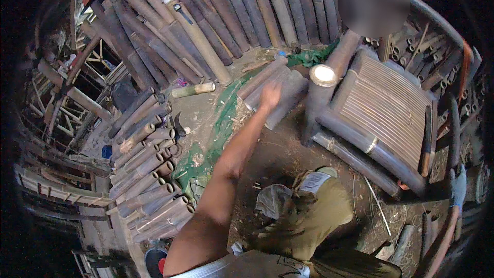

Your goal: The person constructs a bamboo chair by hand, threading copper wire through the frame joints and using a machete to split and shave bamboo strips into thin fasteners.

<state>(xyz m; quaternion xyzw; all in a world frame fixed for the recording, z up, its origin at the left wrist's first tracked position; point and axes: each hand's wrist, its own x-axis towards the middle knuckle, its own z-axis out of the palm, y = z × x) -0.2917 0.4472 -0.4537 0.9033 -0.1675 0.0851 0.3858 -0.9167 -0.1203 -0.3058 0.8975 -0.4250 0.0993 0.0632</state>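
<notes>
My left arm stretches forward, and my left hand [271,94] is closed over one of several short dark bamboo lengths [288,92] lying side by side on the ground. Its fingertips are hard to make out. At the far right, my right hand [457,190], in a pale blue glove, is beside a dark upright pole [455,134]; its fingers are too unclear to show a grip. Between my hands stands a bamboo chair [383,105] with a slatted seat and thick dark bamboo rails. A pale cut end [324,75] tops its near left leg.
Long bamboo poles [247,10] lean in a row at the back. Stacked cut bamboo tubes [149,175] lie on the left, near a green net [218,128] and a dark curved blade [179,125]. A clear plastic bag [272,200] lies by my knee. Blur hides the upper right.
</notes>
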